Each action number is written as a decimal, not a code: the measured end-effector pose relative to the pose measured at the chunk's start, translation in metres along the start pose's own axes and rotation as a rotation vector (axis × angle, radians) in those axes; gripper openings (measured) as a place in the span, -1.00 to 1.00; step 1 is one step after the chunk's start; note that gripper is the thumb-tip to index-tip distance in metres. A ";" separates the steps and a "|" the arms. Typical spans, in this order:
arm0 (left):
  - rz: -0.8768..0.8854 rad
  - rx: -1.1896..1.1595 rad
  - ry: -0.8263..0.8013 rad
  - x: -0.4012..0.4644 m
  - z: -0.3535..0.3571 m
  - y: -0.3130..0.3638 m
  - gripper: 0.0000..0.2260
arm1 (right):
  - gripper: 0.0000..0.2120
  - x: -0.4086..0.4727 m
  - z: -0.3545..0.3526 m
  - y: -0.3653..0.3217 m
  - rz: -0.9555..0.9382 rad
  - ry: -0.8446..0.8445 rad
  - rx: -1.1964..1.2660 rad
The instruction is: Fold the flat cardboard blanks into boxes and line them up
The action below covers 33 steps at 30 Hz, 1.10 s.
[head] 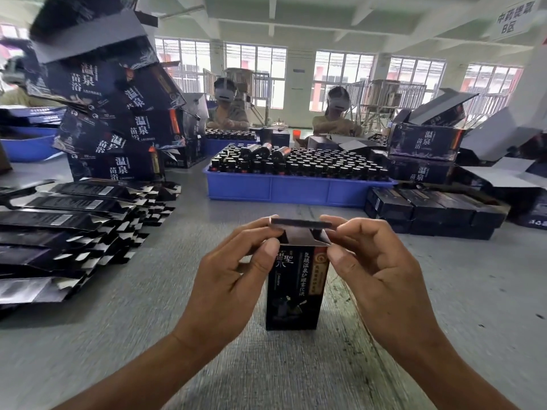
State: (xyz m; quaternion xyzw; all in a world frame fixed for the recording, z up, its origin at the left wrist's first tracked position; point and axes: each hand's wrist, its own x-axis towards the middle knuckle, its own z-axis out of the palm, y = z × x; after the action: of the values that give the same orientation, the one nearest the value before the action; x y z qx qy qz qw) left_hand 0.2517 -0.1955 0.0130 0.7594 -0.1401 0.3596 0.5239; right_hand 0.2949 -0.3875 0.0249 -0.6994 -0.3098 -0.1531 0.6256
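Head view: flat blanks fanning in pile at far left. Left hand pinching top corner of small box, thumb pressing side flap. Box standing upright on table, centre, lid flap not yet tucked. Right hand pinching opposite corner. Risks: uneven pressing creasing lid flap; box tipping. Finished boxes lining up at right.

I'm looking into a packing factory: stacked boxes, flat blanks, a bottle crate, 2 workers opposite
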 end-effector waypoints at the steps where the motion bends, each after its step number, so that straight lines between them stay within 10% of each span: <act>1: -0.003 0.001 -0.005 0.000 0.000 0.000 -0.77 | -0.63 0.000 0.000 -0.001 -0.003 0.000 -0.006; 23: -0.108 -0.174 0.027 -0.001 0.003 0.005 -0.80 | -0.78 -0.002 0.003 -0.002 -0.006 0.100 0.044; 33: 0.116 0.002 0.011 0.000 0.001 -0.001 -0.80 | -0.79 -0.002 0.005 0.001 -0.044 0.084 -0.039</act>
State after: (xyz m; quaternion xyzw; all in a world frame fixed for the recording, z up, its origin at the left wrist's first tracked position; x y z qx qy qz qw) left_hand 0.2522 -0.1956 0.0118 0.7484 -0.1807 0.3937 0.5022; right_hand 0.2929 -0.3837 0.0221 -0.6974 -0.2959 -0.2020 0.6207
